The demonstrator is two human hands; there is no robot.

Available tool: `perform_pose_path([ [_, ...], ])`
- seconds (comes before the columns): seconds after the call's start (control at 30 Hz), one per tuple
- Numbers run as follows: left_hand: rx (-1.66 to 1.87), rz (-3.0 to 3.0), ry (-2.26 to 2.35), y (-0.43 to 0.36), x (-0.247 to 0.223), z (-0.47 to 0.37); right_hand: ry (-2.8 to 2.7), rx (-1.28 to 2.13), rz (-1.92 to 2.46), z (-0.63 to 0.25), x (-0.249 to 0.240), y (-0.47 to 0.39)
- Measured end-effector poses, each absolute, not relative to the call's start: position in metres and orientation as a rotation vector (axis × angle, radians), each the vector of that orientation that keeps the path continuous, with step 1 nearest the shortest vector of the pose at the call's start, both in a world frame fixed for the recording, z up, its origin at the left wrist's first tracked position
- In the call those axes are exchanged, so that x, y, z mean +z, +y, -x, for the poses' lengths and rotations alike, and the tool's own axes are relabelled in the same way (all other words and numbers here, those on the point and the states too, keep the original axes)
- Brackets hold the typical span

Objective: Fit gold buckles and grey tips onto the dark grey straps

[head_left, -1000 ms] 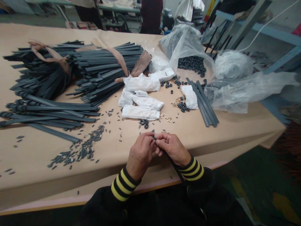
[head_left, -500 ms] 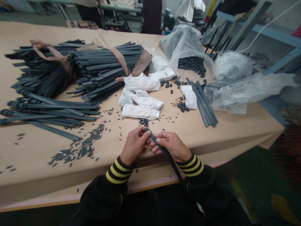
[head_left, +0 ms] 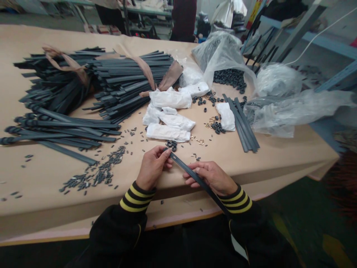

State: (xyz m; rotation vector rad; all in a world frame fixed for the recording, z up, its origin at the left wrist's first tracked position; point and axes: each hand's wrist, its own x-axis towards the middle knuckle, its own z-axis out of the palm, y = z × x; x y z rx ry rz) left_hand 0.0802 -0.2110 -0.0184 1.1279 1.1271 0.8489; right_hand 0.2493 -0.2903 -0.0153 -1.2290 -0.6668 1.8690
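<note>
A dark strap (head_left: 186, 169) runs slantwise between my hands, with a small light slot near its upper end. My left hand (head_left: 154, 163) pinches that end between thumb and fingers. Further down its length, my right hand (head_left: 213, 175) has thumb and fingers around the strap. The strap's lower part passes down to my right sleeve and is lost against the dark clothing. Just beyond my left hand lie several black loops (head_left: 171, 144). A brass-coloured buckle frame (head_left: 200, 142) and a few small dark pieces (head_left: 196, 157) lie beyond the gap between my hands.
Tied strap bundles (head_left: 131, 74) fill the back left, with finished-looking straps (head_left: 69, 126) before them. Small dark pieces (head_left: 97, 173) are scattered at left. White packets (head_left: 169, 133) lie centrally. A plastic bag of loops (head_left: 228, 80) and loose straps (head_left: 242, 124) are at right. People stand behind the table.
My hands have moved apart along the strap, the left one leftward and the right one rightward and slightly down. More of the strap now shows between them.
</note>
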Motion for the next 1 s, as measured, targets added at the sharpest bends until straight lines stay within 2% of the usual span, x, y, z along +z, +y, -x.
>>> perform_pose_path([
  [0.6,0.922,-1.104,1.192,-0.209,-0.017,-0.085,-0.462,1.916,1.135,-0.276,-0.006,-0.314],
  [0.7,0.893,-1.124,1.175,-0.215,-0.015,-0.089,-0.572,1.902,1.18,-0.272,-0.008,-0.312],
  [0.9,0.597,-1.31,1.003,-0.248,-0.008,-0.098,-1.107,1.731,1.258,-0.252,-0.015,-0.298],
  [1.0,0.62,-1.457,1.078,-0.244,-0.011,-0.092,-1.089,1.649,1.288,-0.25,-0.017,-0.295],
])
